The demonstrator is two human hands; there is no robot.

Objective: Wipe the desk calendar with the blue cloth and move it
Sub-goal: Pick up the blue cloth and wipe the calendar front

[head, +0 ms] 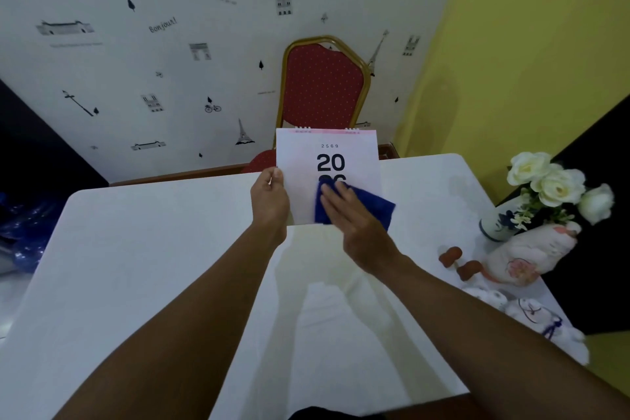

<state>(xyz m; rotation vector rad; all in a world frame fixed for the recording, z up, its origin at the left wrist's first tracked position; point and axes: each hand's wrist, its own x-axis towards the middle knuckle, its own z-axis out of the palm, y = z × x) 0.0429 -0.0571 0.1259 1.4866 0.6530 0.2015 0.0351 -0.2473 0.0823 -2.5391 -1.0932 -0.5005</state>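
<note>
A white desk calendar (354, 153) with a pink top strip and a large black "20" stands upright above the far middle of the white table (153, 249). My left hand (269, 201) grips its left edge, thumb on the front. My right hand (354, 215) presses a blue cloth (373, 203) flat against the lower right of the calendar's face. The cloth covers the lower row of digits and the calendar's bottom right corner.
A red chair with a gold frame (324, 85) stands behind the table. At the table's right edge are a vase of white roses (552, 187), a white plush toy (525, 256), two small brown mushrooms (460, 262) and more white plush toys (531, 314).
</note>
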